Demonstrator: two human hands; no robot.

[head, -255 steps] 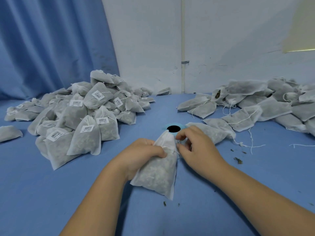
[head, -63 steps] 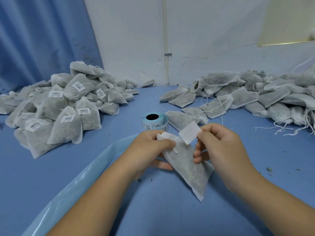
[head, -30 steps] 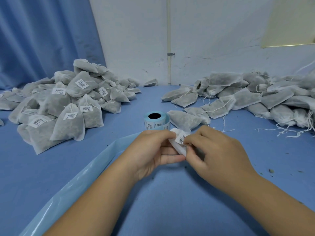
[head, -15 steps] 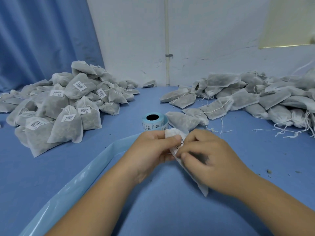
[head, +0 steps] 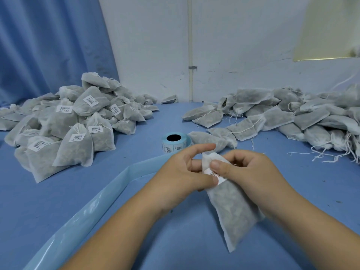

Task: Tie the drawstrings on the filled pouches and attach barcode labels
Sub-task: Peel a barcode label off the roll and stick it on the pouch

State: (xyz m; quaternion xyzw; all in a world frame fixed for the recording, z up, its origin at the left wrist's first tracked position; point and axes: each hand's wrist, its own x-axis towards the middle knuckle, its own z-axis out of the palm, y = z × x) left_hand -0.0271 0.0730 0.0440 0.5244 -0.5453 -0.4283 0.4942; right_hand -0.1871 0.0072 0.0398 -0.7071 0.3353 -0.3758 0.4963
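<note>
Blue table (head: 58,201); left hand (head: 181,172), right hand (head: 249,172) half-cover label (head: 214,174) on pouch (head: 233,217).

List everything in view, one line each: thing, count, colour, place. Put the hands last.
held pouch: one, grey-white, centre foreground, in both hands
barcode label: one, white, near the held pouch's top, by the thumbs
label roll: one, light blue, on the table behind the hands
backing strip: one, glossy light blue, lower left
left pile of pouches: many, grey-white with white labels, table left
right pile of pouches: many, grey-white, no labels visible, loose strings, table right
table: one, blue
curtain: one, blue, back left
wall: one, white, back
left hand: one, pinches the held pouch, thumb on the label
right hand: one, grips the held pouch, thumb on its front
</note>
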